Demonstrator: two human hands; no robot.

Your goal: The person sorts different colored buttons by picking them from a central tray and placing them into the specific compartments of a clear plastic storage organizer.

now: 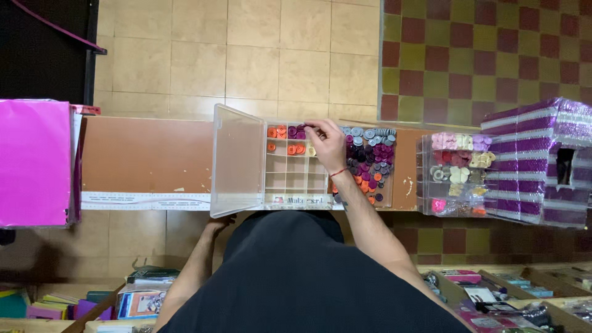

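Head view: white label strip (296, 200) ran along clear divided box's (296, 179) front edge. Right hand (327, 145) fingertips pinched together on purple button (306, 128). Left hand (217, 223) gripped open lid's (237, 160) lower edge.

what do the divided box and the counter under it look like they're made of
Divided box: clear hard plastic, glossy; the counter shows through its raised lid. Counter: likely brown laminate or varnished wood, smooth, with chipped pale spots. The right hand rests over the box.

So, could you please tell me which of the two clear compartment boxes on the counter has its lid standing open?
The clear box under the right hand: its lid stands open at the left. The other box, further right beside the purple striped house, shows no raised lid.
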